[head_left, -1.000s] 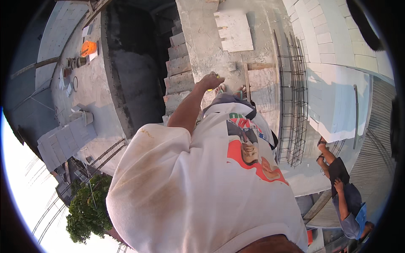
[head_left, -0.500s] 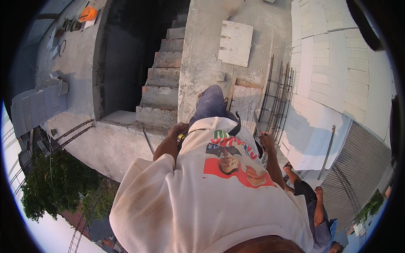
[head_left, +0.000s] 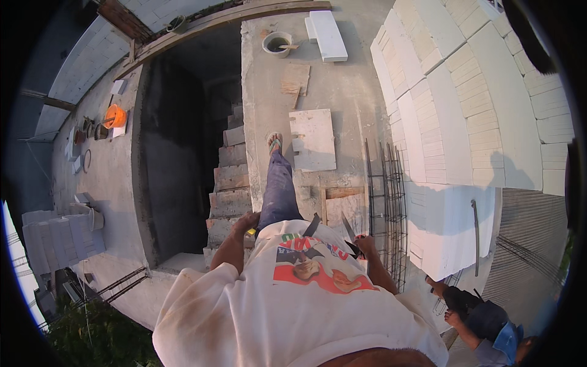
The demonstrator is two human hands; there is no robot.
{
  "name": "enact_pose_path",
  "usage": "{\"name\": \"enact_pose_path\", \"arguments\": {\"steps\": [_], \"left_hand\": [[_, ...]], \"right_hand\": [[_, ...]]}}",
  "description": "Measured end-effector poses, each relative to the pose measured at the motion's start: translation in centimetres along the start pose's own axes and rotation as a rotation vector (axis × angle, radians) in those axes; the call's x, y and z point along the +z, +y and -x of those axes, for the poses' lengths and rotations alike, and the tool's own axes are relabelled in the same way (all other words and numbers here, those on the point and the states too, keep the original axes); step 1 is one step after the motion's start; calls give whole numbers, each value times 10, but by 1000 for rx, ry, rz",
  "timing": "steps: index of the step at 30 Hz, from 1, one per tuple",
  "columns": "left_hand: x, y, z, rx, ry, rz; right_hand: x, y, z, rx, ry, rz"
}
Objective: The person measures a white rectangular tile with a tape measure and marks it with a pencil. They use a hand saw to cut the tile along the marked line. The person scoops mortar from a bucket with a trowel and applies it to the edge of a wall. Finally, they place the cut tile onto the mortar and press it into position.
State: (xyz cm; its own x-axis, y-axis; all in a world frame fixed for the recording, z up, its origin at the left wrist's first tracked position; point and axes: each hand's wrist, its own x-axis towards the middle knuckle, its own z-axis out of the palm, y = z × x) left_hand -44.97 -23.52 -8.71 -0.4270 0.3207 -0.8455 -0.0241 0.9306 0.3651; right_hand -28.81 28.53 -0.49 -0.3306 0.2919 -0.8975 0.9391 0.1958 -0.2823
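Note:
My left hand hangs by my left hip, closed round a small yellow thing that mostly hides behind the fingers and cannot be made out. On the other side, my right hand grips the red-and-black handle of what looks like a hand saw. Its narrowing metal saw blade points forward and away from me. A dark strap end sticks out at my waist. My foot in a sandal is stretched forward on the concrete, beside a pale flat board.
An open stairwell with concrete steps drops away at left. Rebar cages and tall stacks of white blocks line the right. Ahead are a bucket and white blocks. A co-worker is at lower right.
I have moved forward along the concrete; the board and stairs sit lower in view, and the bucket and blocks ahead have appeared. My leg now reaches forward. Both hands keep their hold.

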Motion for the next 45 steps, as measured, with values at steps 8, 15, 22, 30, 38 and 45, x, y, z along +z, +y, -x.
{"name": "enact_pose_path", "arguments": {"steps": [8,15,22,30,38,45], "left_hand": [[-165,-44,-81,-264,-120,150],[-408,12,-119,28,-77,154],[-622,49,-182,-355,7,340],[-786,141,-283,-183,23,688],[-963,202,-406,-253,115,351],[-1111,227,-429,-457,73,413]], "right_hand": [[31,-135,-23,55,-41,151],[13,-272,-49,339,205,-510],[-5,-470,-134,-71,336,-452],[-40,-669,-214,-88,265,-779],[-110,-855,-332,33,-90,-1387],[-180,-962,-375,253,-110,-1183]]}}
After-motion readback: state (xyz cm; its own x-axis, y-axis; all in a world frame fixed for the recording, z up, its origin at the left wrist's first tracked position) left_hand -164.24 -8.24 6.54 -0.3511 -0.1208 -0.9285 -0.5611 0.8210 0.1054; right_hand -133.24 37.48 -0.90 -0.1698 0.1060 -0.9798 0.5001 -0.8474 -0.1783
